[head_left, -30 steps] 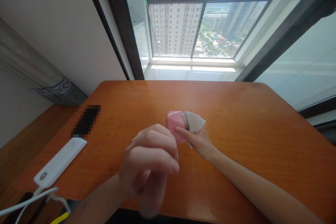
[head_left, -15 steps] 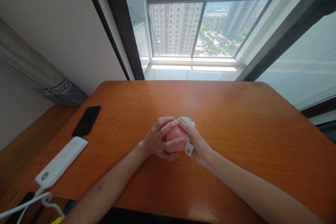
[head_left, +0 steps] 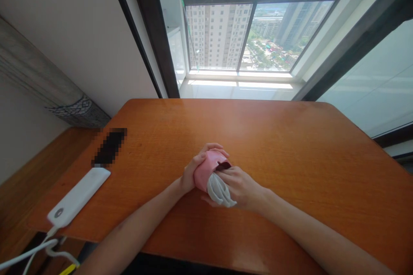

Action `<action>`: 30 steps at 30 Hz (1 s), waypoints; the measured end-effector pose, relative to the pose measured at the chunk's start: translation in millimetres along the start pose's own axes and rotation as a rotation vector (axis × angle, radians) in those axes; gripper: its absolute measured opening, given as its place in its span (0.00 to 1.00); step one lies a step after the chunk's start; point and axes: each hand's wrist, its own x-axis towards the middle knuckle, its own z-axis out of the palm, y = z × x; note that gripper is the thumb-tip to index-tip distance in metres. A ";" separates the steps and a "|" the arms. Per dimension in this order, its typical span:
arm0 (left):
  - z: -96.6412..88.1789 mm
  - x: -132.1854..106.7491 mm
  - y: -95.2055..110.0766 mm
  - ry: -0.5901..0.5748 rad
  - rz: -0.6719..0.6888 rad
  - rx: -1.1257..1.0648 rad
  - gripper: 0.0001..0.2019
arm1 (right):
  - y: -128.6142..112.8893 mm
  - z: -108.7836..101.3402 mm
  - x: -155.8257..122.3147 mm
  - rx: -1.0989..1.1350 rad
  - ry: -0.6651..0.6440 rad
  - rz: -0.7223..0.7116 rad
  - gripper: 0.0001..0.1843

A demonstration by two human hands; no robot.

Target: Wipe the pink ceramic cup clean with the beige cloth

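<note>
Basically it's all going on at lower ctr of frame: a pink container [head_left: 203, 174] is off its base, mouth tipped twd lower right, w/ a pale cloth [head_left: 221, 190] bunched at the opening and a loose end hanging out twd the bottom of frame. For doing this wiping-type work well, I'd say: brace the pink body firmly w/ one hand, let the other do the moving, & turn the container rather than twist the wrist. Prob best to tuck that loose cloth end in, b/c it could drag or slip out. Go easy on the squeeze; walls look thin, tho that's a guess.

Pose: L hand [head_left: 191, 175] comes in from lower left, palm cupped on the container's left side, fingers wrapped over the far top, so it's grasping the body. R hand [head_left: 241, 185] comes from lower right, back of hand up, wrist approx straight, fingers bent in at the dark mouth. Tips are hidden there, so can't tell if they pinch the cloth or just press on it. Forearms make a V over the brown table [head_left: 274, 137]; white power bank [head_left: 79, 197] is well apart, lower left of frame.
</note>
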 end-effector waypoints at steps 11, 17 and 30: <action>-25.4 -3.1 -14.9 -0.097 0.623 0.971 0.58 | -3.2 -9.2 18.0 0.998 0.570 0.977 0.22; -22.7 -3.0 -15.1 -0.120 0.781 1.130 0.45 | -2.3 -5.6 17.3 1.109 0.531 1.073 0.24; -2.8 1.6 1.1 0.060 -0.209 -0.152 0.33 | 3.1 -9.4 4.8 -0.045 -0.083 0.064 0.18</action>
